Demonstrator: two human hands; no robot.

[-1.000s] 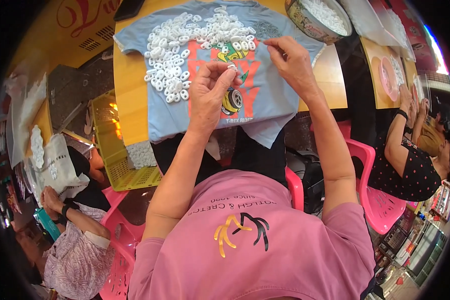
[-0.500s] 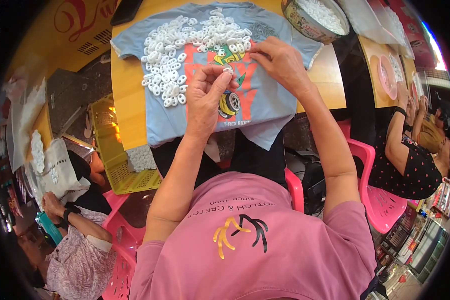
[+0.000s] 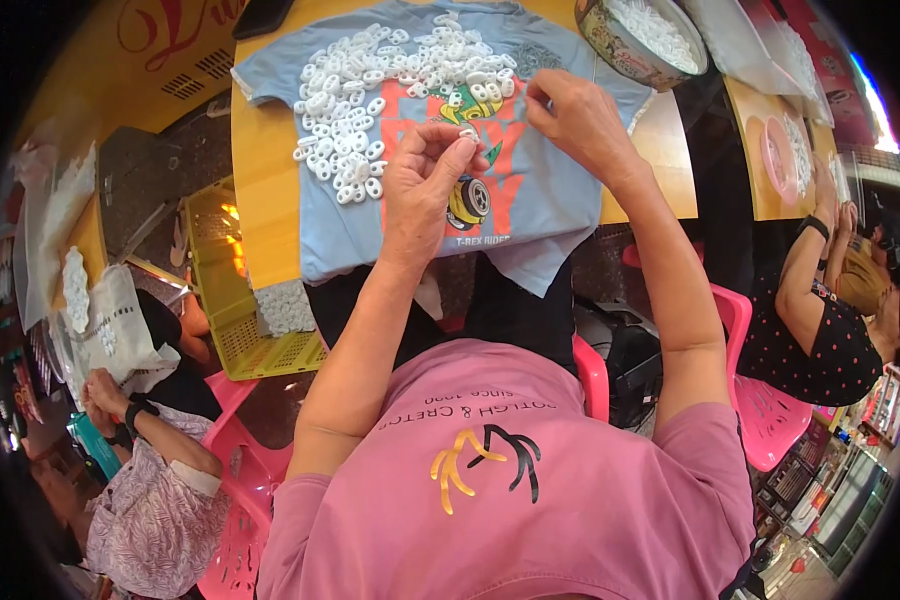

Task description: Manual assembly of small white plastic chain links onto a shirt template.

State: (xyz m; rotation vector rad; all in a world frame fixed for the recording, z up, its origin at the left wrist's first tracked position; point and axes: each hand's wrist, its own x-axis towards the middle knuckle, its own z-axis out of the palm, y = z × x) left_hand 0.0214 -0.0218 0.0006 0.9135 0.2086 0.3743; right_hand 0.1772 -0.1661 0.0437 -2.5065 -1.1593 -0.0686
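Observation:
My left hand (image 3: 422, 190) is closed in a pinch above the middle of a light blue T-shirt (image 3: 345, 235) spread on the table. Between its thumb and fingertips shows a small white plastic piece (image 3: 468, 134). To the right, my right hand (image 3: 585, 122) hovers over the shirt with thumb and fingers drawn together; whatever is in them is hidden. Many white oval pieces with two holes (image 3: 342, 105) lie heaped across the shirt's upper and left part. Just beyond my right fingers is a patch of small dark grey bits (image 3: 537, 58), too fine to make out.
A round patterned tin (image 3: 610, 45) of small white parts stands at the far right of the yellow table (image 3: 265, 200). A dark flat object (image 3: 262, 15) lies at the far left. A yellow crate (image 3: 240, 340) stands left below the table. Other people sit on both sides on pink chairs.
My right hand has moved slightly right, away from the white pieces, and its fingers have drawn closer together. The left hand keeps its pinch. The whole view has shifted a little.

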